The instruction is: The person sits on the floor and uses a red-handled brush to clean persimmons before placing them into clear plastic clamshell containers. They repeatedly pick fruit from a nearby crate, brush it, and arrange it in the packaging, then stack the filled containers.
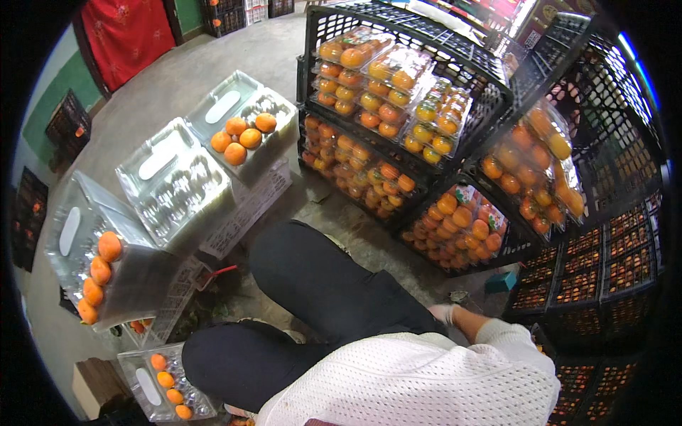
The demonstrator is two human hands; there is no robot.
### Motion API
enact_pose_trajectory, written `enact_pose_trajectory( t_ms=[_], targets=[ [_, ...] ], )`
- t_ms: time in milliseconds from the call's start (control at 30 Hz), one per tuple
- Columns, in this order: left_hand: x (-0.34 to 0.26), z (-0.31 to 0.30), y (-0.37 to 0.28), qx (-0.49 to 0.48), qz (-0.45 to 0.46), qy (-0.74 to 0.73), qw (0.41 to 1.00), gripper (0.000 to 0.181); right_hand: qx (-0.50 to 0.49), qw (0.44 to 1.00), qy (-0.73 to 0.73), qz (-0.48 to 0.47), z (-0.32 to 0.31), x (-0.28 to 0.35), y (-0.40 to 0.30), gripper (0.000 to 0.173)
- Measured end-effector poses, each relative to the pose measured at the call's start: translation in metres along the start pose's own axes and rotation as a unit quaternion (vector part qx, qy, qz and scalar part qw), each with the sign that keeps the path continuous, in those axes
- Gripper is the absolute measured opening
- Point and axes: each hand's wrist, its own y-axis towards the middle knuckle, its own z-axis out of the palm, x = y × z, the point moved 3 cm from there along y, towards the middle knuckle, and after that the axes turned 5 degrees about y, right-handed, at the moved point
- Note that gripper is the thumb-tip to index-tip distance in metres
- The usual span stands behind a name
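My right hand (443, 314) rests low beside my right thigh, in what looks like a pale glove, its fingers mostly hidden behind my leg. My left hand is out of view. Before me stand stacks of clear plastic clamshell trays. Several orange fruits (250, 138) lie on the far stack (274, 141). Bare moulded cups show on the middle stack (181, 197). A row of orange fruits (100, 270) lines one edge of the left stack (136, 282). By my left knee, another clamshell tray (198, 386) carries a row of orange fruits (165, 379).
At right, black plastic crates (405, 21) lie on their sides, holding packed clamshells of fruit (383, 90). White crates (245, 210) support the tray stacks. A blue box (501, 282) sits on the floor near more fruit-filled crates (602, 261). A cardboard box (96, 386) stands lower left.
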Motion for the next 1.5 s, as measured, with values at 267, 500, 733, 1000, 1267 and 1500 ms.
enact_pose_trajectory(
  t_ms=[267, 500, 733, 1000, 1267, 1500],
  targets=[
    [0.067, 0.078, -0.054, 0.009, -0.083, 0.079, 0.993, 0.016, 0.214, 0.951, -0.182, 0.133, -0.039, 0.033, 0.012, 0.039],
    [0.032, 0.015, -0.093, -0.090, 0.041, 0.026, 0.995, 0.014, -0.124, 0.900, 0.261, 0.327, -0.164, -0.014, 0.178, 0.050],
    [0.018, -0.027, -0.195, -0.101, -0.167, -0.083, 0.977, 0.024, 0.019, 0.922, 0.382, -0.055, -0.266, 0.159, 0.316, 0.031],
    [0.061, -0.047, -0.261, -0.131, -0.168, -0.076, 0.974, 0.032, 0.093, 0.950, 0.294, -0.051, -0.208, 0.301, 0.255, 0.029],
    [0.148, -0.014, -0.203, -0.093, -0.421, -0.353, 0.831, 0.052, 0.067, 0.974, 0.192, -0.097, -0.196, 0.314, 0.235, 0.028],
    [0.092, -0.051, -0.292, -0.068, -0.400, 0.004, 0.914, 0.051, -0.005, 0.979, 0.132, -0.159, -0.238, 0.314, 0.245, 0.027]
  ],
)
